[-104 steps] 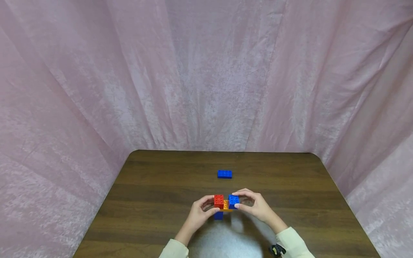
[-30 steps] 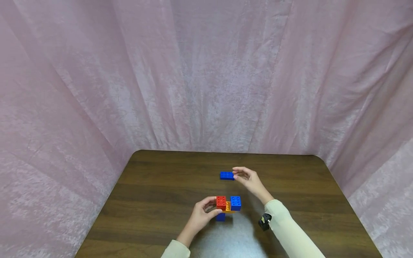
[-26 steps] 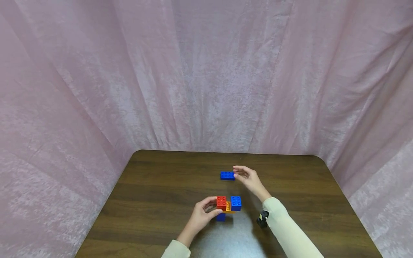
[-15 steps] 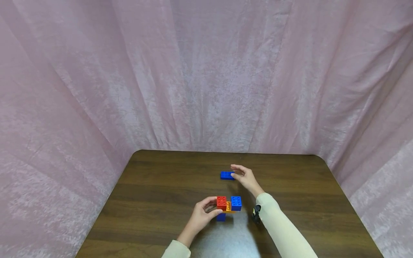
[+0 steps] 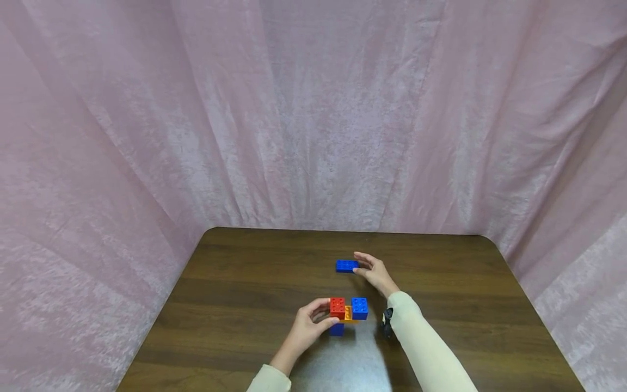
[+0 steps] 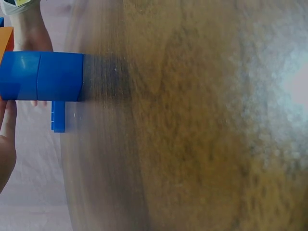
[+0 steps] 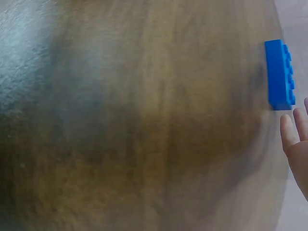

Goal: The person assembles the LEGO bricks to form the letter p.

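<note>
My left hand (image 5: 303, 329) grips a small build of toy bricks around its red brick (image 5: 337, 307). The red brick and a square blue brick (image 5: 360, 308) sit at either end of an orange brick (image 5: 348, 313). Beneath the orange one are two stacked blue bricks (image 6: 41, 76), seen best from the left wrist. Farther back, a long blue brick (image 5: 346, 266) lies flat on the table, studs up. My right hand (image 5: 376, 274) is at its right end, fingers parted; in the right wrist view the fingertips (image 7: 286, 126) are just short of the brick.
The brown wooden table (image 5: 235, 283) has rounded far corners. Pink velvet curtains (image 5: 323, 120) hang behind it and at both sides. A black device (image 5: 387, 322) is strapped at my right wrist.
My right hand has let go of the square blue brick, which now stays on the orange one, and has reached back to the long blue brick. My left hand keeps its grip on the build.
</note>
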A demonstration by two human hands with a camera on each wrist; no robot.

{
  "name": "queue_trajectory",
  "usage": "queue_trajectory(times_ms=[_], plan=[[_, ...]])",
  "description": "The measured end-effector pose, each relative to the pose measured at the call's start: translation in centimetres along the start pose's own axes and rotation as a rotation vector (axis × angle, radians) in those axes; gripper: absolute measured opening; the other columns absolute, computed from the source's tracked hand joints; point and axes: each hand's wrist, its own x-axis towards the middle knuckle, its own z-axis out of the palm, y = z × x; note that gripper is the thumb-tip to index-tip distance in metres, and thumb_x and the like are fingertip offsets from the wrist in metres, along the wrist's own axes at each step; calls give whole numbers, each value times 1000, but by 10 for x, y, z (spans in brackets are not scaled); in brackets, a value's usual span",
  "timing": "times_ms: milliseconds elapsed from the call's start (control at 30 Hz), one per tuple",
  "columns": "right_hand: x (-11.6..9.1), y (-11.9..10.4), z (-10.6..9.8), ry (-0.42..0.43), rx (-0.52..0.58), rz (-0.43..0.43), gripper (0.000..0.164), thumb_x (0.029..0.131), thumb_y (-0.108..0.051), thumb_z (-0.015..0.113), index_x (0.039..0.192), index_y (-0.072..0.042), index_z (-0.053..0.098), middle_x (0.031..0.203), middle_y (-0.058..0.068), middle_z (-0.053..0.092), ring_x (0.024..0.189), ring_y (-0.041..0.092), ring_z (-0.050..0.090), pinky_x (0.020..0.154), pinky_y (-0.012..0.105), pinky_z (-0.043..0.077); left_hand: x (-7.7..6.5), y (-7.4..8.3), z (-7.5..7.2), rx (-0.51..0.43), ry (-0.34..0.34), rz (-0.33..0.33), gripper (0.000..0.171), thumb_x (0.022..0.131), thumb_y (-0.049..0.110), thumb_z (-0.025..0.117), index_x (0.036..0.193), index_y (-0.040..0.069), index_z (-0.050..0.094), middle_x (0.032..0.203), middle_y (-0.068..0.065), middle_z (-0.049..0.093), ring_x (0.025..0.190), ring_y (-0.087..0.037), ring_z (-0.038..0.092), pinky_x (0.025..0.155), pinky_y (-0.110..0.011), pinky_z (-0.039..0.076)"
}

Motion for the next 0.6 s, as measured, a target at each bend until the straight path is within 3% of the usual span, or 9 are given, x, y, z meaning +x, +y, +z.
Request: queue_trajectory(times_ms=[267, 600], plan=[[0, 11, 3, 9, -38, 52, 55, 88, 3, 64, 139, 3, 44, 139, 23, 48, 128, 40, 44, 104, 51, 40, 1, -3, 0, -26, 0, 1, 36, 81, -1, 74, 114, -7, 61, 112, -25, 64, 106, -36, 62, 93, -47, 50], [1, 11, 10, 51, -182, 77, 52, 86, 1, 67, 135, 3, 49, 135, 26, 50, 124, 41, 47, 102, 52, 42, 1, -5, 0, -32, -5, 4, 37, 81, 0, 74, 115, -6, 61, 113, -24, 65, 106, -31, 62, 94, -46, 50]])
